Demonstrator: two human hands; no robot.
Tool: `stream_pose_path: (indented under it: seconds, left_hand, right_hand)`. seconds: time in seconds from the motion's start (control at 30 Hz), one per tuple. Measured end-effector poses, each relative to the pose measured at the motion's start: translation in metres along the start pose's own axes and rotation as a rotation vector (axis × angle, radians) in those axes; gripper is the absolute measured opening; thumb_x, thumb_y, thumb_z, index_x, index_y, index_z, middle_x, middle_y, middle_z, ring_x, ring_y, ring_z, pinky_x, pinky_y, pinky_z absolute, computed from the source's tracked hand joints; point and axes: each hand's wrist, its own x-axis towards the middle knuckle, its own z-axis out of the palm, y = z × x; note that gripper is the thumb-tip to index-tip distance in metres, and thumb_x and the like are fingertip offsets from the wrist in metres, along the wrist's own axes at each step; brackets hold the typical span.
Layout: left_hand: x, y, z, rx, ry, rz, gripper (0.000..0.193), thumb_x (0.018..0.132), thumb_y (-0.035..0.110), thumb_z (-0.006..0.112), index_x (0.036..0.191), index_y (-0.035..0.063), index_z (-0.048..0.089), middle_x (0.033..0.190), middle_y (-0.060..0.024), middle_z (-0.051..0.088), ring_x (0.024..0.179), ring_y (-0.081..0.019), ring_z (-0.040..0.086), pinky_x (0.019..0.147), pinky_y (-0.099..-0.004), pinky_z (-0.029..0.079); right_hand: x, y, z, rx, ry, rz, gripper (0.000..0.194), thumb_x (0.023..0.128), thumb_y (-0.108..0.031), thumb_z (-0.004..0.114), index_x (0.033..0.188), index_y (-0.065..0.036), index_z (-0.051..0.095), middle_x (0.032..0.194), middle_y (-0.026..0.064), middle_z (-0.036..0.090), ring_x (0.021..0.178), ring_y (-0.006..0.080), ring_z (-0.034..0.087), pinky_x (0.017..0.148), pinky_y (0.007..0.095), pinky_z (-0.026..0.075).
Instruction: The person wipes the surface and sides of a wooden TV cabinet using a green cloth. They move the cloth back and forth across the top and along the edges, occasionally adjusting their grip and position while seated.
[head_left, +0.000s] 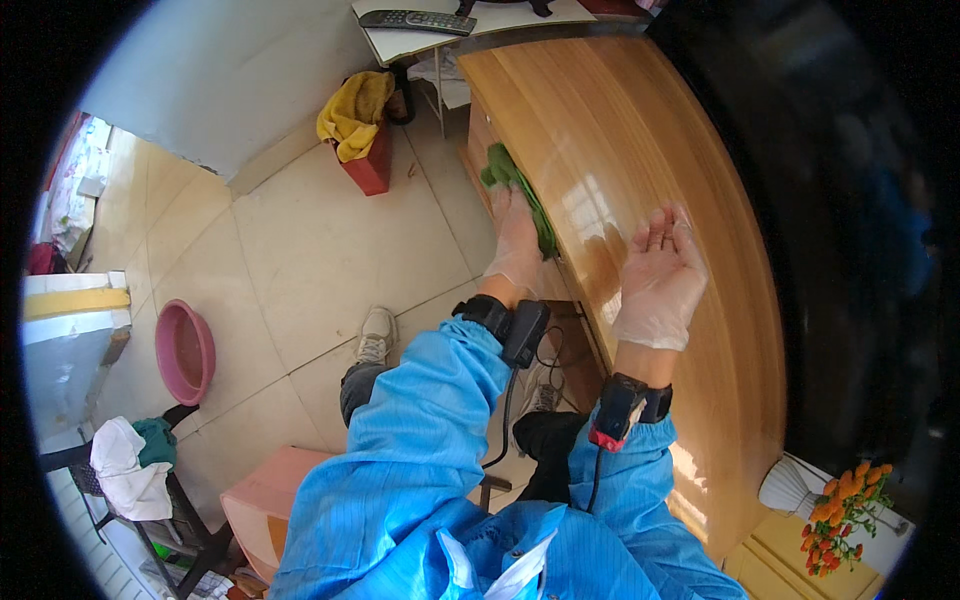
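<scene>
My left hand (516, 229), in a thin clear plastic glove, presses a green cloth (532, 202) against the front side of a wooden cabinet (622, 135), just below its top edge. Part of the cloth is hidden behind the fingers. Over the glossy wooden top is my right hand (664, 274), gloved the same way, palm turned up with its fingers slightly curled and nothing in it. Both wrists wear black strapped devices with cables.
A red bin (371, 166) with a yellow towel (356, 112) stands by the wall. A pink basin (185, 352) and a pink box (266, 495) are at the left. A remote control (418, 22) lies on a white table; orange flowers (847, 495) stand at lower right.
</scene>
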Motion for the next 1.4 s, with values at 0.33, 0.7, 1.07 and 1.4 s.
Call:
stream_pose_path:
  seconds: [0.33, 0.7, 1.07, 1.4]
  left_hand:
    - [0.098, -0.058, -0.054, 0.353, 0.088, 0.325, 0.087, 0.068, -0.008, 0.07, 0.143, -0.008, 0.027, 0.148, -0.0286, 0.031, 0.138, -0.0397, 0.03, 0.115, -0.0368, 0.028]
    - [0.104, -0.055, -0.018, -1.017, 0.155, -0.274, 0.057, 0.087, 0.015, 0.063, 0.137, -0.0023, 0.042, 0.133, -0.0181, 0.053, 0.119, -0.031, 0.054, 0.097, -0.0361, 0.046]
    - [0.022, -0.058, 0.033, -0.481, 0.108, -0.149, 0.049, 0.088, -0.006, 0.041, 0.137, -0.008, 0.035, 0.143, -0.0319, 0.033, 0.133, -0.0428, 0.034, 0.112, -0.0394, 0.032]
    - [-0.057, -0.019, 0.051, -0.03, -0.031, -0.083, 0.049, 0.089, -0.008, 0.034, 0.137, -0.0103, 0.032, 0.141, -0.0316, 0.032, 0.134, -0.0451, 0.029, 0.114, -0.0403, 0.029]
  right_hand:
    - [0.001, -0.003, 0.003, 0.019, 0.0, 0.087, 0.025, 0.096, -0.012, 0.048, 0.116, 0.001, 0.055, 0.115, 0.0097, 0.057, 0.099, 0.0184, 0.054, 0.088, 0.0312, 0.044]
    - [-0.005, -0.002, 0.007, 0.024, -0.085, 0.133, 0.029, 0.097, -0.012, 0.048, 0.12, 0.004, 0.051, 0.12, 0.0143, 0.055, 0.1, 0.0195, 0.055, 0.088, 0.0318, 0.047]
    - [-0.02, -0.006, -0.006, 0.101, -0.178, 0.194, 0.029, 0.095, -0.011, 0.05, 0.119, 0.006, 0.053, 0.121, 0.0167, 0.056, 0.097, 0.0207, 0.057, 0.086, 0.0326, 0.05]
    - [-0.037, -0.005, -0.007, 0.063, -0.163, 0.17, 0.03, 0.092, -0.008, 0.053, 0.117, 0.008, 0.054, 0.12, 0.0163, 0.058, 0.095, 0.0203, 0.058, 0.085, 0.032, 0.049]
